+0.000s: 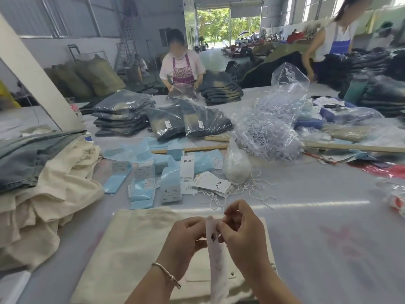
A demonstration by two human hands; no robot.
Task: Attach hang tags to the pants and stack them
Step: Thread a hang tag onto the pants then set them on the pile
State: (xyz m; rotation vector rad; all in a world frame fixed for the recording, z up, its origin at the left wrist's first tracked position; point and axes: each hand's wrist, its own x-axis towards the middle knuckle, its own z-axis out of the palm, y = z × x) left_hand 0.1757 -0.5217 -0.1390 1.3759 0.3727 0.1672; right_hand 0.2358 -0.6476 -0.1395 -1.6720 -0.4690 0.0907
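Observation:
A long white hang tag (pixel 217 257) with black characters hangs upright between my hands, above a folded cream pair of pants (pixel 131 249) lying flat on the table in front of me. My left hand (pixel 186 235) holds the tag's upper left edge with curled fingers. My right hand (pixel 243 229) pinches the tag's top from the right; a thin string there is too blurred to make out. More white hang tags (pixel 213 183) and loose white strings (pixel 252 189) lie just beyond the pants.
A pile of cream and grey-blue pants (pixel 39 183) fills the left. Blue packets and label cards (pixel 153 178) lie mid-table, beside a white bag (pixel 236 167) and a clear bag of plastic ties (pixel 271 128). Bagged jeans (pixel 186 121) lie farther back. Two people work at the far side.

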